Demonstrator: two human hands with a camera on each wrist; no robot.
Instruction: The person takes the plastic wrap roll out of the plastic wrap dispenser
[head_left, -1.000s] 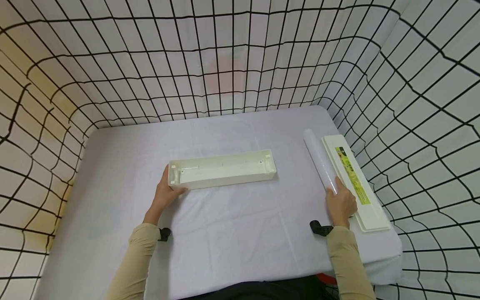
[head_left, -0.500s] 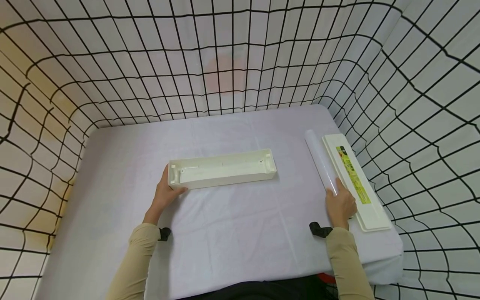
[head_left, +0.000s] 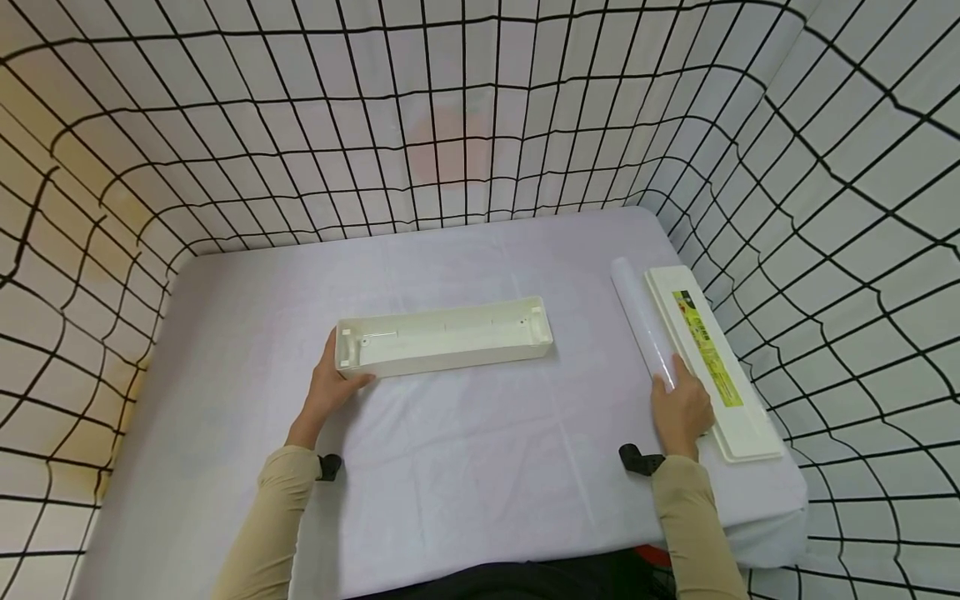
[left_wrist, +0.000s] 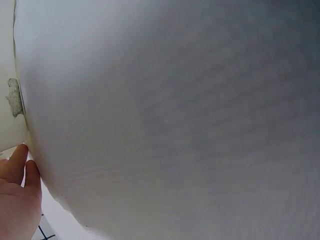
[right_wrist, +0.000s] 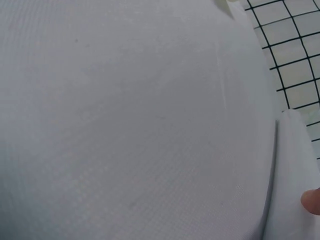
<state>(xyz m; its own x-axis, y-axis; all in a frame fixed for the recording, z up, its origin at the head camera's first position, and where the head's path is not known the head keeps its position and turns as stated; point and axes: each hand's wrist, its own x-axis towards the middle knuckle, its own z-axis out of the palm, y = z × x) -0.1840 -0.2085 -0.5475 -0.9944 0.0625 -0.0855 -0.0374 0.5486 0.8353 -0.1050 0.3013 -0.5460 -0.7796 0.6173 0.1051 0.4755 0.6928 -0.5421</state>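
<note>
A long, open cream plastic box [head_left: 450,333] lies across the middle of the table, its hollow side facing up. My left hand [head_left: 327,390] grips its left end, thumb along the front corner and fingers round the far side. In the left wrist view, fingertips [left_wrist: 31,172] touch the box wall [left_wrist: 7,55]. Over on the right, my right hand [head_left: 681,410] holds the near end of a roll of clear plastic film [head_left: 642,315], which lies slantwise on the cloth. The right wrist view shows one fingertip [right_wrist: 311,202] on the roll.
A flat cream lid [head_left: 750,429] with a yellow-green label [head_left: 707,350] lies right of the roll, along the table's right side. White cloth [head_left: 465,467] covers the table. A black wire grid [head_left: 465,150] stands round the back and both sides.
</note>
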